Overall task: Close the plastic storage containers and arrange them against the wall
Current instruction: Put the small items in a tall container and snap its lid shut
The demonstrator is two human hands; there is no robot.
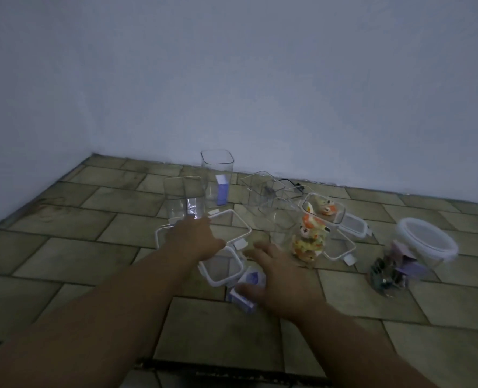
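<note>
Several clear plastic containers stand open on the tiled floor near the wall. A tall one (217, 175) holds a purple box. A wide square one (184, 196) stands left of it. My left hand (197, 238) rests on a large white-rimmed lid (240, 224). A smaller lid (222, 268) lies just below it. My right hand (279, 278) lies spread over a small purple-and-white box (244, 299), fingers apart. A container of orange and yellow toys (310, 242) stands to the right.
More clear containers (261, 186) and loose lids (353, 225) crowd the middle right. A round lidded container (425, 242) lies tilted at the right over dark and purple items (391, 273). The pale wall (232, 79) meets the floor just behind.
</note>
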